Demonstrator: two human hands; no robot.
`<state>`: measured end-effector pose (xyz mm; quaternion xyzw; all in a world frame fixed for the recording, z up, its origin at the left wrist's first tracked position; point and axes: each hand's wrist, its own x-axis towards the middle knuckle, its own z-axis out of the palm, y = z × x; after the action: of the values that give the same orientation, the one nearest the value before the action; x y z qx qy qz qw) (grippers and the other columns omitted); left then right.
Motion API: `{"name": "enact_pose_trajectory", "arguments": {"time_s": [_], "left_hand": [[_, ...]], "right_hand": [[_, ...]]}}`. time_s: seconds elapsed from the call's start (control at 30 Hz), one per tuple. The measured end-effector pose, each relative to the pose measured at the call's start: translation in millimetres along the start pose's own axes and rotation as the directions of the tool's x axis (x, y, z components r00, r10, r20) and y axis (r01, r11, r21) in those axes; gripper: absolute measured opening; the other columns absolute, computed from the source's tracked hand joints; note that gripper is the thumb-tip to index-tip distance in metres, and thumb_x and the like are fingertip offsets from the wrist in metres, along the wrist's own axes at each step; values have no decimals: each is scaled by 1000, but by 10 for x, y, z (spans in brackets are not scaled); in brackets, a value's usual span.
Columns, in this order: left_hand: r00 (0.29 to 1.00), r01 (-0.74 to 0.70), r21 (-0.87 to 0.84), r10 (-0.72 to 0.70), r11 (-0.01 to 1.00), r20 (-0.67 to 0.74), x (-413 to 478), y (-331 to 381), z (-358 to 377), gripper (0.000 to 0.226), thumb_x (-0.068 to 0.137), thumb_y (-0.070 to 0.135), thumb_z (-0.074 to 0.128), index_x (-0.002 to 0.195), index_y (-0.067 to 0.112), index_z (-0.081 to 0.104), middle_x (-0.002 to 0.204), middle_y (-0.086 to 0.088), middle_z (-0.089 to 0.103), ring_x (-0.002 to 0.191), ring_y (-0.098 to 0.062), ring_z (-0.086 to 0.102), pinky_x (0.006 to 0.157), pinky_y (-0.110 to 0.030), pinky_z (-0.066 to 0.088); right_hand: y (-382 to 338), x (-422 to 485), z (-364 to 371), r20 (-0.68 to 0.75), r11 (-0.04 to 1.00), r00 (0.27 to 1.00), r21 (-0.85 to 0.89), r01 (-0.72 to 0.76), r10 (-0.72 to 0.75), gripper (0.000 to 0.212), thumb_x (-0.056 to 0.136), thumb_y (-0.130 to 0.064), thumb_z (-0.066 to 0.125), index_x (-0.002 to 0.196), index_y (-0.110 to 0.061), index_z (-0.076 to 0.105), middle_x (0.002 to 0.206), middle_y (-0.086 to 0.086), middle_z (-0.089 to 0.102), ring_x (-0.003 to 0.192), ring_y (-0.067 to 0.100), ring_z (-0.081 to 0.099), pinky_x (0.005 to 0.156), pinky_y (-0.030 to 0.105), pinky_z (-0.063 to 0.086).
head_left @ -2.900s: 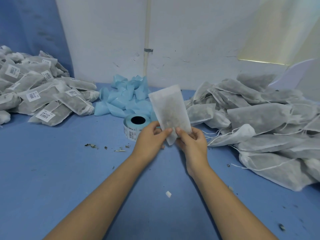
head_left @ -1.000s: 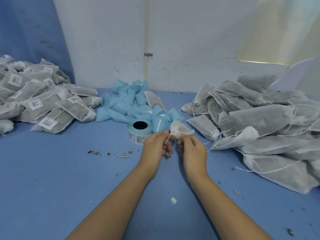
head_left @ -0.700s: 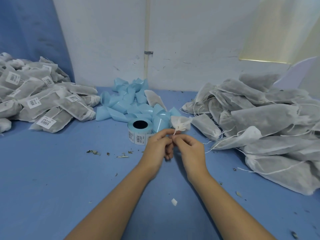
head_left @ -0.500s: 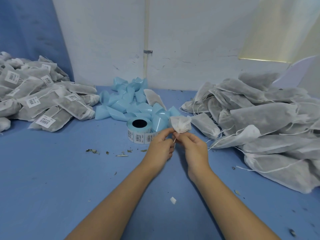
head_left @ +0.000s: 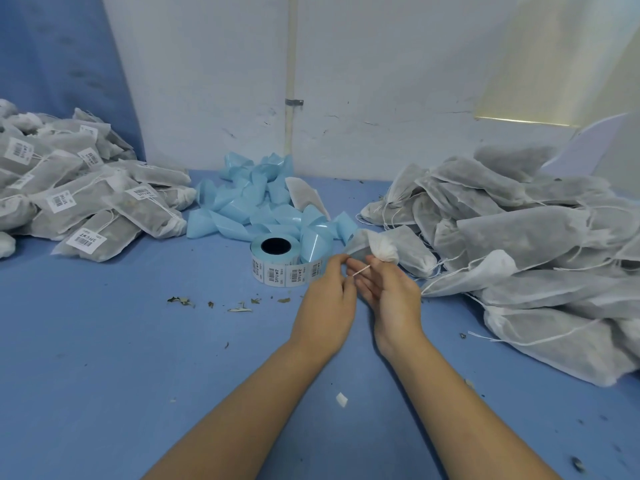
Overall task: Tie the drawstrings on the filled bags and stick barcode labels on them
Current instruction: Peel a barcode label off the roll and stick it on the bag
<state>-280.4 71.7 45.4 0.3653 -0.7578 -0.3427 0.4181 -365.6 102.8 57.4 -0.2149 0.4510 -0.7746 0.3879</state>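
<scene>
- The bag (head_left: 382,249), its neck gathered, sits just right of frame centre, at the right hand's (head_left: 393,296) fingertips.
- The left hand's (head_left: 327,296) grip pinches the drawstring (head_left: 360,270), and the right grip pinches it near the neck.
- Best to pull both ends evenly and seat the knot tight against the gathers.

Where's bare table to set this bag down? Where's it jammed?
Free: table front-left, bordered by labelled pile, label roll and left hand; only leaf bits. Also the near-right strip below the unlabelled pile. Crowded: blue backing scraps behind the roll; right hand and bag close by that pile.
</scene>
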Motion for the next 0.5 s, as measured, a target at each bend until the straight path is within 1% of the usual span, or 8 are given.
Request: {"name": "enact_pose_trajectory", "arguments": {"time_s": [0.07,0.1,0.17,0.2,0.27,0.33,0.43,0.5], "left_hand": [[1000,-10,66,12,998,-28,23,-19,-30,16,98,18,46,110,17,57,76,13,53,76,-7,52,64,-19,34],[999,-22,117,26,993,-30,31,-36,-50,16,99,20,46,105,14,60,82,8,56,81,-12,53,69,-23,36],[999,-45,240,44,970,7,30,-67,-81,21,99,23,46,100,10,62,91,-2,58,87,-20,55,77,-34,42],[999,-46,291,41,956,24,25,-69,-94,22,99,25,46,101,11,63,93,-4,57,89,-21,55,77,-38,44],[999,-41,368,31,929,31,14,-62,-111,23,98,28,46,102,14,65,96,-2,54,89,-20,55,73,-36,44],[999,-40,410,38,911,13,10,-62,-113,23,98,30,46,101,17,65,98,1,52,89,-17,54,67,-31,39],[999,-25,411,35,911,-17,10,-73,-114,22,97,30,47,98,16,63,99,2,52,88,-17,54,66,-31,39],[998,-16,387,38,922,-50,8,-77,-122,21,97,30,48,96,15,62,101,4,50,84,-16,54,65,-30,39]], "right_hand": [[-22,12,-17,26,1000,1000,0,-8,8,13,96,-9,48,90,-8,60,78,7,75,73,10,70,64,13,52],[-21,17,-22,19,999,1000,-34,2,-1,13,96,-10,50,88,-9,60,74,3,74,68,8,68,63,12,51],[5,23,-26,-12,974,997,-216,74,-78,16,94,-13,56,80,-10,63,67,-5,70,60,5,56,60,12,45],[23,24,-26,-15,938,991,-326,121,-133,19,93,-14,57,77,-10,65,65,-8,67,58,2,51,60,11,41],[47,17,-13,20,863,975,-462,207,-223,21,94,-14,57,75,-12,66,60,-12,61,55,-4,49,60,7,38],[53,5,-4,46,821,964,-514,247,-262,21,95,-14,54,76,-12,64,57,-11,54,53,-4,45,58,7,36],[38,14,-26,21,776,952,-573,262,-306,21,95,-16,49,77,-9,57,57,-11,45,53,2,37,54,15,33],[32,27,-53,12,662,929,-698,273,-370,23,94,-19,44,73,-12,47,58,-8,42,55,6,35,56,26,32]]}}
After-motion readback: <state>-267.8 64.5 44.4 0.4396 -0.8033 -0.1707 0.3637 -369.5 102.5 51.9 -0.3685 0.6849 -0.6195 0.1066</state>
